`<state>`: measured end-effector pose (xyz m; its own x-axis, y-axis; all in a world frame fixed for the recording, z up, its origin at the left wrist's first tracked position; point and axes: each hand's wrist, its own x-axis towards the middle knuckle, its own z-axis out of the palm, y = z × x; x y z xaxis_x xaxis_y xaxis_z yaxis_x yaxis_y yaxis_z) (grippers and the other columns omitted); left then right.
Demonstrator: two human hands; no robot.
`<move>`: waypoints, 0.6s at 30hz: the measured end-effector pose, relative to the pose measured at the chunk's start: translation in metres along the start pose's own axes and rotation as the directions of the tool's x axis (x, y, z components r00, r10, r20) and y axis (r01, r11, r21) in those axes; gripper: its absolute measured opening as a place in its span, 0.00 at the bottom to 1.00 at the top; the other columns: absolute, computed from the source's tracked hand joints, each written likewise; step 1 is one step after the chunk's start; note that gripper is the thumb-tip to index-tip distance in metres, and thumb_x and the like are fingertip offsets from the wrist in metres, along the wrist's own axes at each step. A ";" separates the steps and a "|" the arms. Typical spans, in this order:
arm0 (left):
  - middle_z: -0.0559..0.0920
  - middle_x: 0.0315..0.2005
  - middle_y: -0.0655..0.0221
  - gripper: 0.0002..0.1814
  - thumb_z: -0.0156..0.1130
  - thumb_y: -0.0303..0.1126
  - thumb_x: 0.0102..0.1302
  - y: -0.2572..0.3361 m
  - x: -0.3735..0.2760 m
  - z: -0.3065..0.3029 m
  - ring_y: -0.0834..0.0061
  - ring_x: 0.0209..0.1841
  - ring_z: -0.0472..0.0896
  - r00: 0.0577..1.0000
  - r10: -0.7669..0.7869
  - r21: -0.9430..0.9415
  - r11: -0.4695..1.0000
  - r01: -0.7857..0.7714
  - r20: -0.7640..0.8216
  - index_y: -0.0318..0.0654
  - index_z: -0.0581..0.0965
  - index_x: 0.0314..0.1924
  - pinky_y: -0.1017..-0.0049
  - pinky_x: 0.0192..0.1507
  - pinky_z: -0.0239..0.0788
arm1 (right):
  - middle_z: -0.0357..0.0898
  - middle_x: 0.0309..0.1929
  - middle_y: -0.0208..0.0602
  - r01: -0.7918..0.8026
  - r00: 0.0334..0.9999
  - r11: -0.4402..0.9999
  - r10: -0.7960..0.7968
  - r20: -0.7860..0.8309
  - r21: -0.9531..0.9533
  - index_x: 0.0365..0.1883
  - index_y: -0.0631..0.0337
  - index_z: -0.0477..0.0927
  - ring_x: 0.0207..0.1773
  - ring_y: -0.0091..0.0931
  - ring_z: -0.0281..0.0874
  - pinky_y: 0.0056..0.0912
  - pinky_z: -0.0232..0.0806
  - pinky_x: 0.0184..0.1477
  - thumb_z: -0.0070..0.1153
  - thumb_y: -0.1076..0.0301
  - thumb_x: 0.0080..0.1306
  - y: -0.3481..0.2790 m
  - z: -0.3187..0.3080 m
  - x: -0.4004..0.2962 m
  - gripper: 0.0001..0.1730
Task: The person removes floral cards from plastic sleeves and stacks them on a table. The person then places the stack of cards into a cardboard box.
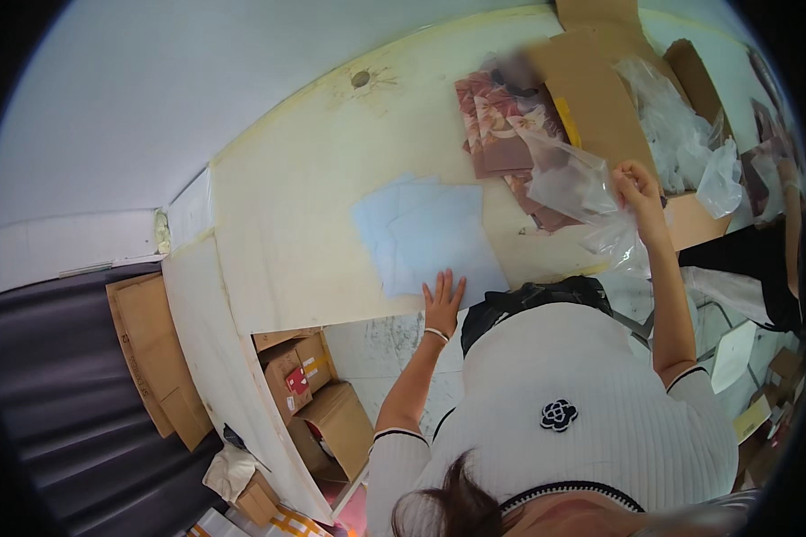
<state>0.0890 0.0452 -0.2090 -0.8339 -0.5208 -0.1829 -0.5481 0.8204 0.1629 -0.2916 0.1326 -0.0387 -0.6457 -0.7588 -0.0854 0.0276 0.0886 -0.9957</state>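
My left hand (445,303) rests with fingers spread on the near edge of several thin, pale blue sheets (436,235), which overlap in a loose, fanned pile on the table. Whether they are paper or plastic I cannot tell. Off to the right, my right hand (636,191) is closed on a crumpled clear plastic bag (571,181). Part of that bag lies over a pile of flower-printed brown packages (504,134), and another part hangs below my hand near the table edge.
An open cardboard box (598,101) behind my right hand holds clear plastic bags (678,134). The pale table (295,221) has a round hole (361,79) toward its far edge. Cardboard boxes (336,423) sit beneath it at left. Another person's arm (792,228) shows at far right.
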 end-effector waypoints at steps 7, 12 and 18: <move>0.64 0.53 0.57 0.26 0.42 0.18 0.53 -0.026 0.010 -0.105 0.62 0.55 0.63 0.914 -0.141 -0.340 0.941 0.003 -0.381 0.37 0.61 0.55 0.64 0.54 0.54 | 0.64 0.16 0.24 0.096 0.995 0.939 -0.081 0.058 -0.330 0.25 0.63 0.70 0.16 0.16 0.59 0.17 0.52 0.20 0.51 0.68 0.56 -0.015 0.022 -0.001 0.07; 0.71 0.44 0.66 0.15 0.40 0.32 0.65 -0.005 0.044 -0.189 0.69 0.48 0.69 0.701 -0.713 -0.892 -0.305 -0.333 -0.018 0.36 0.62 0.51 0.72 0.48 0.63 | 0.70 0.19 0.37 0.473 0.856 0.434 -0.434 0.283 -0.767 0.26 0.62 0.71 0.21 0.33 0.67 0.31 0.59 0.24 0.57 0.66 0.48 -0.036 0.066 -0.015 0.11; 0.67 0.48 0.68 0.16 0.39 0.37 0.65 0.039 0.079 -0.221 0.67 0.54 0.63 0.892 -0.452 -0.522 -0.765 -0.378 0.018 0.42 0.61 0.51 0.64 0.54 0.56 | 0.67 0.16 0.31 0.805 0.593 0.312 -0.473 0.652 -0.505 0.26 0.58 0.70 0.21 0.30 0.67 0.31 0.59 0.25 0.57 0.57 0.46 -0.066 0.124 -0.042 0.16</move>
<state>-0.0128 -0.0159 -0.0028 -0.4946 -0.8312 -0.2539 0.7000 -0.5541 0.4504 -0.1717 0.0781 0.0259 0.1019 -0.9123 0.3967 -0.8965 -0.2571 -0.3609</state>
